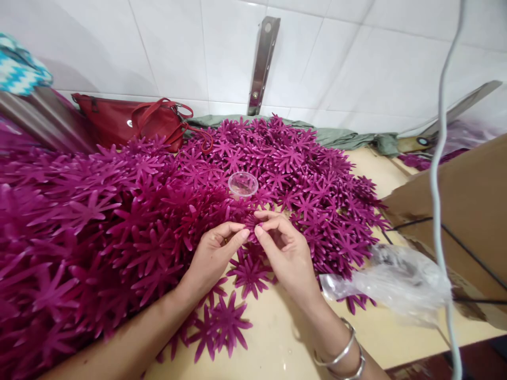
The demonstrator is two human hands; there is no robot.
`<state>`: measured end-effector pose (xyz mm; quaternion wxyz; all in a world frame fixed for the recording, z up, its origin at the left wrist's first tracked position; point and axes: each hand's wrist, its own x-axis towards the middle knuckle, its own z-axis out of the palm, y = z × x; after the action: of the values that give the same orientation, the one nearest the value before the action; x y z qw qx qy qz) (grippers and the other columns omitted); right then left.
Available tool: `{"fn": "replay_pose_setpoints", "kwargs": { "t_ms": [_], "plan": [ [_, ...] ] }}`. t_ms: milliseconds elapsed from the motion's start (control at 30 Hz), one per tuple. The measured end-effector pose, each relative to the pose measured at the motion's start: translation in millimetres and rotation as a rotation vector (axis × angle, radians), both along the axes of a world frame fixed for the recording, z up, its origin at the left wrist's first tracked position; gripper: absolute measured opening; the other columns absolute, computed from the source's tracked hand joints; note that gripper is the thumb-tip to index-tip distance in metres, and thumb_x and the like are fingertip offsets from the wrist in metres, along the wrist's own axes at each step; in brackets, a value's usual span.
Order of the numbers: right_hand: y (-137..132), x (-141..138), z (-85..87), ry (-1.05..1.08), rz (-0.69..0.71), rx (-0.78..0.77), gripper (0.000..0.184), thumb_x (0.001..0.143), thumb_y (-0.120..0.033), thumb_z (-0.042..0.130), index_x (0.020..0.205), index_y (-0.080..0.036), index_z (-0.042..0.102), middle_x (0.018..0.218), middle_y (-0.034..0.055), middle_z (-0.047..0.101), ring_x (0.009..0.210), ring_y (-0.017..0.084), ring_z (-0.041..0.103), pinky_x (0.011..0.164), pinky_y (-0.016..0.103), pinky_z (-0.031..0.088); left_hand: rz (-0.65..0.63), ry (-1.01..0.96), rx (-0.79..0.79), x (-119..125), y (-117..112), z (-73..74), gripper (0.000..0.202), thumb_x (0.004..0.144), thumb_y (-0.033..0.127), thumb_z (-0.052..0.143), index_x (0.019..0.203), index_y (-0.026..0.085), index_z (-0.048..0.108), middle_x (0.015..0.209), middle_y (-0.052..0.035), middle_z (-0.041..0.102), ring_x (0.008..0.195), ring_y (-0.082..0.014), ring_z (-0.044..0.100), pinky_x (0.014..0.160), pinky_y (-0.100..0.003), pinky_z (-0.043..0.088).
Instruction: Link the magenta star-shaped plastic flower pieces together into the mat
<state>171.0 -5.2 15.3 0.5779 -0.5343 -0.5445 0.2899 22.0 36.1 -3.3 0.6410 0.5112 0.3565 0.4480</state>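
A big heap of magenta plastic flower pieces (pixel 119 211) covers the pale table (pixel 277 338). My left hand (pixel 214 256) and my right hand (pixel 287 250) meet in the middle, fingertips pinched together on one magenta flower piece (pixel 251 224) at the heap's edge. Both hands are closed in a pinch. Loose flower pieces (pixel 249 274) lie just under my hands. A small clear plastic cup (pixel 243 184) sits on the heap just beyond my fingers. Silver bangles (pixel 343 356) ring my right wrist.
A red handbag (pixel 130 121) rests against the white tiled wall at the back left. A crumpled clear plastic bag (pixel 396 282) lies at the right beside a cardboard box (pixel 463 206). A grey cable (pixel 438 184) hangs down at the right. Green cloth (pixel 340 138) lines the back edge.
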Motion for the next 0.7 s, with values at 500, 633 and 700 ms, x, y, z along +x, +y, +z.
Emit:
{"fn": "replay_pose_setpoints", "kwargs": {
  "t_ms": [500, 633, 700],
  "plan": [
    [66.5, 91.3, 41.2, -0.879, -0.524, 0.018, 0.034, 0.086, -0.014, 0.067, 0.119, -0.016, 0.072, 0.131, 0.0215, 0.063, 0.127, 0.038, 0.053, 0.108, 0.058, 0.038, -0.006, -0.131, -0.161, 2.0, -4.2, -9.9, 0.021, 0.09, 0.04, 0.074, 0.099, 0.022, 0.067, 0.087, 0.0021, 0.066, 0.077, -0.0118, 0.06, 0.075, -0.022, 0.048],
    [89.8, 109.5, 50.2, -0.943, -0.442, -0.036, 0.006, 0.084, -0.018, 0.071, 0.08, -0.02, 0.074, 0.095, 0.0113, 0.073, 0.101, 0.031, 0.063, 0.102, 0.054, 0.041, -0.001, -0.137, -0.133, 1.9, -4.4, -9.5, 0.021, 0.09, 0.04, 0.072, 0.099, 0.022, 0.066, 0.086, 0.0026, 0.064, 0.077, -0.0117, 0.059, 0.079, -0.023, 0.048],
    [87.1, 111.3, 58.4, -0.922, -0.456, 0.039, 0.011, 0.083, -0.018, 0.072, 0.073, -0.022, 0.07, 0.087, 0.0074, 0.073, 0.093, 0.027, 0.064, 0.1, 0.05, 0.042, 0.032, -0.182, -0.146, 2.1, -4.3, -8.7, 0.021, 0.089, 0.039, 0.073, 0.096, 0.021, 0.066, 0.082, 0.0033, 0.062, 0.076, -0.012, 0.059, 0.079, -0.024, 0.049]
  ]
}}
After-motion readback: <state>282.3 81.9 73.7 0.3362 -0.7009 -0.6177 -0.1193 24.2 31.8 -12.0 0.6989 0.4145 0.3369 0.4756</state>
